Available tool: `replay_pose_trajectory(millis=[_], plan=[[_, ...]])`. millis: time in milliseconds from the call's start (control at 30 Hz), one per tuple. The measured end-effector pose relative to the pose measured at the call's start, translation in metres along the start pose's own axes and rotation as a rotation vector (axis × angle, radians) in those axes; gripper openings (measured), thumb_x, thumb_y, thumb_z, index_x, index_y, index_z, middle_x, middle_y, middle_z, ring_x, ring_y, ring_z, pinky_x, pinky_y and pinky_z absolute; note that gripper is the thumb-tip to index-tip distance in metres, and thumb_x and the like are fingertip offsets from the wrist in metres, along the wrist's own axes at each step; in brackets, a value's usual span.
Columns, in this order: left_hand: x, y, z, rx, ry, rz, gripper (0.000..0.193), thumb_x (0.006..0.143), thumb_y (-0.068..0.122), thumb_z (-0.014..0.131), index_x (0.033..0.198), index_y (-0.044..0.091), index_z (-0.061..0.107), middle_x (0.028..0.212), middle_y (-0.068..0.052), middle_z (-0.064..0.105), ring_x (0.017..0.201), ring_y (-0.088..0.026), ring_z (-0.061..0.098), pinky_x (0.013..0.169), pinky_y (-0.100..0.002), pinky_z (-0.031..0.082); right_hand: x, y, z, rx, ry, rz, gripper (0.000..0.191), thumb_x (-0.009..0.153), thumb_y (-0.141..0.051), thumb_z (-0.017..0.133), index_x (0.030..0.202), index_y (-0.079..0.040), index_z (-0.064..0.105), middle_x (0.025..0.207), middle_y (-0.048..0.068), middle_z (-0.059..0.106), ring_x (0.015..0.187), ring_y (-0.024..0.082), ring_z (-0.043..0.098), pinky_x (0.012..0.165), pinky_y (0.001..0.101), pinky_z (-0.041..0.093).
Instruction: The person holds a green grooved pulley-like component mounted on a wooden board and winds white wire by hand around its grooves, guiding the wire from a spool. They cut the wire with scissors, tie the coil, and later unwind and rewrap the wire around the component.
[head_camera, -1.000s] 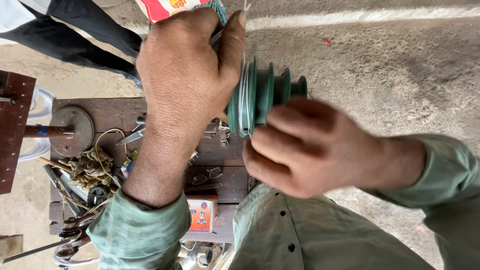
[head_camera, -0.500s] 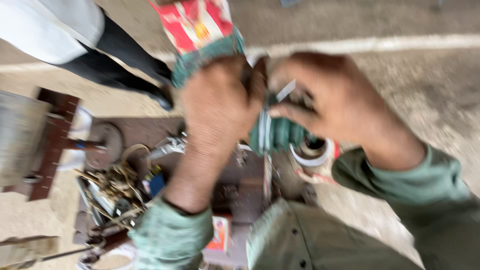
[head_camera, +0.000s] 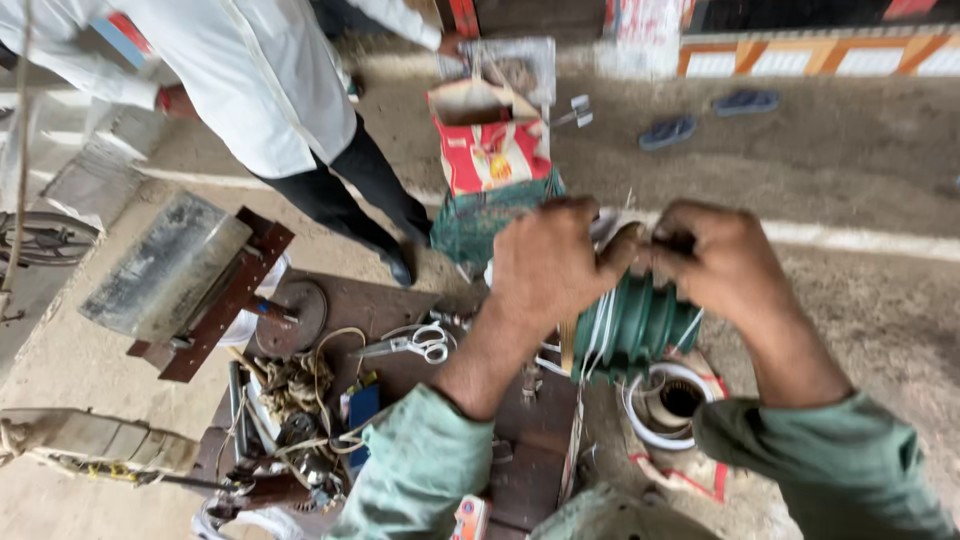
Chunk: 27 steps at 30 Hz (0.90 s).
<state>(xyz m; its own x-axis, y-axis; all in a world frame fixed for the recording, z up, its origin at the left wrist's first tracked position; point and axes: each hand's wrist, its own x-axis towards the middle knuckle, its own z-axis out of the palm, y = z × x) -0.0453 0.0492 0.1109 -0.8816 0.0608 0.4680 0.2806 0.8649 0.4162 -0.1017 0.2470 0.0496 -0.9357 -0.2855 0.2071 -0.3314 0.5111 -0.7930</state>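
A green ribbed cylinder (head_camera: 640, 325), like a grooved pulley or coil former, hangs in front of me with white wire (head_camera: 598, 330) wound around its left end. My left hand (head_camera: 550, 265) grips its upper left side. My right hand (head_camera: 725, 262) grips its upper right, and the fingertips of both hands meet over the top, pinching something small that I cannot make out. Both sleeves are pale green.
Below lies a brown board (head_camera: 520, 440) with scissors (head_camera: 420, 345), tangled wire and metal parts (head_camera: 295, 400). A coil of white wire (head_camera: 665, 400) lies under the cylinder. A person in a white shirt (head_camera: 250, 80) stands upper left. A red-and-white bag (head_camera: 490, 150) stands beyond.
The view has lifted and steadied, showing more floor ahead. My hands have shifted from the cylinder's sides up to its top, fingertips together. The cylinder now sits lower in view.
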Motion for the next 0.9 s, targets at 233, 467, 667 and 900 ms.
replay_pose_trajectory(millis=[233, 467, 667, 900], plan=[[0.003, -0.004, -0.013, 0.099, -0.203, 0.093, 0.061, 0.069, 0.047, 0.082, 0.108, 0.006, 0.061, 0.099, -0.018, 0.07, 0.086, -0.039, 0.072, 0.072, -0.052, 0.058, 0.026, 0.009, 0.016, 0.22, -0.142, 0.001, 0.017, 0.088, -0.015, 0.077, 0.094, -0.003, 0.065, 0.072, 0.005, 0.069, 0.061, 0.011, 0.062, 0.05, 0.0308, 0.049], [0.005, 0.0, -0.011, 0.151, -0.273, 0.034, 0.044, 0.074, 0.025, 0.075, 0.113, 0.009, 0.061, 0.105, -0.018, 0.069, 0.092, -0.042, 0.072, 0.077, -0.053, 0.059, 0.012, 0.001, 0.018, 0.229, 0.004, 0.091, 0.023, 0.089, -0.014, 0.076, 0.104, -0.003, 0.062, 0.066, 0.007, 0.065, 0.051, 0.013, 0.058, 0.043, 0.031, 0.043], [0.005, -0.001, -0.01, 0.14, -0.282, 0.035, 0.043, 0.072, 0.026, 0.074, 0.109, 0.008, 0.062, 0.1, -0.02, 0.07, 0.088, -0.043, 0.072, 0.075, -0.054, 0.059, -0.001, -0.004, 0.016, 0.24, 0.14, -0.012, 0.03, 0.089, -0.01, 0.079, 0.109, -0.002, 0.059, 0.068, 0.007, 0.063, 0.057, 0.01, 0.055, 0.047, 0.0283, 0.042], [0.005, -0.001, -0.012, 0.137, -0.272, 0.037, 0.045, 0.07, 0.028, 0.076, 0.107, 0.008, 0.062, 0.099, -0.019, 0.07, 0.087, -0.043, 0.072, 0.074, -0.055, 0.058, -0.02, -0.015, 0.011, 0.128, 0.218, -0.009, 0.03, 0.09, -0.007, 0.079, 0.113, -0.002, 0.06, 0.072, 0.007, 0.066, 0.058, 0.01, 0.056, 0.049, 0.0282, 0.042]])
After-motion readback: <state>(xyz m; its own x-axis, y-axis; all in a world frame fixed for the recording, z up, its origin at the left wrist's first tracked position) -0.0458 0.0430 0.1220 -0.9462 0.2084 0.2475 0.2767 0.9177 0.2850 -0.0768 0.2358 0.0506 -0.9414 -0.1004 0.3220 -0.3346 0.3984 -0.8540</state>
